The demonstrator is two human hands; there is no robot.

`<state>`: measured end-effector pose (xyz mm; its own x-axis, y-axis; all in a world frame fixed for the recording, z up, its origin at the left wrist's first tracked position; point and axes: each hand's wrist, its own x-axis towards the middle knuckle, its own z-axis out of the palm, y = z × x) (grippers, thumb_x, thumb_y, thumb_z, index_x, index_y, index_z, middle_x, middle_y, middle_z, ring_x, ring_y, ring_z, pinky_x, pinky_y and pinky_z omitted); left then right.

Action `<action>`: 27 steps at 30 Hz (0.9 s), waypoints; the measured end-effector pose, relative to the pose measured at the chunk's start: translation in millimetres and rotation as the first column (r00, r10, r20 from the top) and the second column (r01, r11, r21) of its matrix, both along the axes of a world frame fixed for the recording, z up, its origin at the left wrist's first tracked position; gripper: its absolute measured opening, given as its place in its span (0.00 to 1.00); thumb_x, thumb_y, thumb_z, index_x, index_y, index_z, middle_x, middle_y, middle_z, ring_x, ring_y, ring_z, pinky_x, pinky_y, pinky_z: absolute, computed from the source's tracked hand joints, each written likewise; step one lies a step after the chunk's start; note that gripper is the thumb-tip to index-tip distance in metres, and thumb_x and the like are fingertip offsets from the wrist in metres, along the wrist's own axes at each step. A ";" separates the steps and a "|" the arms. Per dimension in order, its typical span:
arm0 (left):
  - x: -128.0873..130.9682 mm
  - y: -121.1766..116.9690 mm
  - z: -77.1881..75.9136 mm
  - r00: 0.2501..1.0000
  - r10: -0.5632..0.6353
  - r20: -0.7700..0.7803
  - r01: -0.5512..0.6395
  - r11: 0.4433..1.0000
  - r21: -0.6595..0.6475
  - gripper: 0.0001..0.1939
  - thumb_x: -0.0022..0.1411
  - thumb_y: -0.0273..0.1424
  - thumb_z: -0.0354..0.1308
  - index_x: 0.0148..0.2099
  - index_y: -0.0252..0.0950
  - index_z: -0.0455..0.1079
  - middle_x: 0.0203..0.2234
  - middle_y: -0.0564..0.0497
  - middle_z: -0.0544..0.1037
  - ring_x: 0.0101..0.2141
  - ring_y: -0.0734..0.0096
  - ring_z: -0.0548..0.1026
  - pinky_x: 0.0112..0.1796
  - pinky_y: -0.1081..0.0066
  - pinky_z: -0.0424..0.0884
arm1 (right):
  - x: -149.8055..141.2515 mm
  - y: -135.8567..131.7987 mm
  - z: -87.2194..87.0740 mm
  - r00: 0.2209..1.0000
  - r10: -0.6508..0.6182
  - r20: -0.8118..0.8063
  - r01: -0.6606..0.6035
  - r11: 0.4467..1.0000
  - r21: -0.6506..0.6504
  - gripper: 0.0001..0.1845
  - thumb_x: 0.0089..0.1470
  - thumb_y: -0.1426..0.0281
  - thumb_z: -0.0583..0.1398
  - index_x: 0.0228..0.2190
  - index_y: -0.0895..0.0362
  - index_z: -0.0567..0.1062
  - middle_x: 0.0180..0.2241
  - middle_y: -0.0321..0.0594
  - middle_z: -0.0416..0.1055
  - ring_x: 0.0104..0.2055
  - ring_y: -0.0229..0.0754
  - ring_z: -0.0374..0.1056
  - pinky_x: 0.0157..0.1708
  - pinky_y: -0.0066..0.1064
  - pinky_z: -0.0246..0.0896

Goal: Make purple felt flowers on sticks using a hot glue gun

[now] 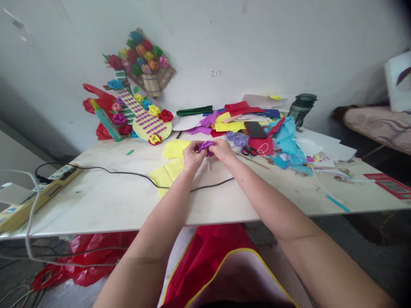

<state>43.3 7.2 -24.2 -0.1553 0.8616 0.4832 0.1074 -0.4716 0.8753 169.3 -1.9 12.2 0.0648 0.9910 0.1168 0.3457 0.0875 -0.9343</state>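
Note:
Over the middle of the table, both hands pinch a small purple crepe-paper flower [205, 146]. My left hand [193, 155] grips its left side, and my right hand [222, 150] closes on its right side. The fingers cover part of the flower. Just below it shows a pale, translucent piece [208, 164], too blurred to name. Yellow paper sheets [167, 173] lie beside and behind my left hand. Close to my right hand are a heap of lilac shredded strands [236, 138] and black-and-red scissors [249, 151].
A black cable [128, 173] crosses the table beneath my forearms to a power strip [61, 179]. A paper-flower guitar [150, 127] and a glue bottle [109, 124] stand at back left. Coloured papers [229, 124], a phone [256, 130] and a dark bottle [302, 107] are at back right.

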 end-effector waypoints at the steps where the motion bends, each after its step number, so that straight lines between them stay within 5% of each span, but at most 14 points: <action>1: 0.0 -0.3 0.3 1.000 -0.001 0.006 0.001 1.000 -0.005 0.15 0.42 0.25 0.59 0.36 0.35 0.75 0.27 0.53 0.77 0.27 0.73 0.72 0.33 0.72 0.71 | -0.3 -0.6 0.5 1.000 0.001 -0.017 -0.002 1.000 -0.013 0.15 0.44 0.71 0.59 0.37 0.58 0.78 0.26 0.37 0.77 0.27 0.38 0.74 0.27 0.25 0.68; 15: 2.1 -4.9 6.3 0.995 -0.015 0.102 0.022 0.998 -0.064 0.15 0.39 0.25 0.60 0.35 0.35 0.75 0.26 0.53 0.77 0.27 0.71 0.74 0.32 0.70 0.72 | -6.2 -5.6 4.1 0.993 -0.038 -0.112 0.026 0.994 -0.104 0.12 0.41 0.72 0.60 0.33 0.58 0.74 0.21 0.34 0.73 0.21 0.37 0.69 0.18 0.24 0.62; 21: -7.2 -7.1 11.4 0.905 -0.160 0.395 0.266 0.936 -0.231 0.16 0.37 0.30 0.66 0.33 0.33 0.73 0.27 0.51 0.79 0.28 0.70 0.76 0.35 0.66 0.73 | 3.0 -3.0 5.6 0.964 0.042 -0.263 -0.081 0.987 -0.140 0.09 0.45 0.67 0.59 0.31 0.57 0.71 0.20 0.34 0.72 0.21 0.39 0.70 0.18 0.26 0.61; 27: -14.2 -3.3 10.1 0.847 -0.221 0.484 0.398 0.867 -0.301 0.15 0.36 0.28 0.68 0.31 0.34 0.72 0.27 0.50 0.79 0.30 0.69 0.77 0.39 0.64 0.74 | 9.0 -5.0 7.0 0.918 0.137 -0.371 -0.195 0.973 -0.122 0.06 0.48 0.68 0.59 0.29 0.58 0.71 0.20 0.34 0.72 0.20 0.38 0.69 0.21 0.28 0.66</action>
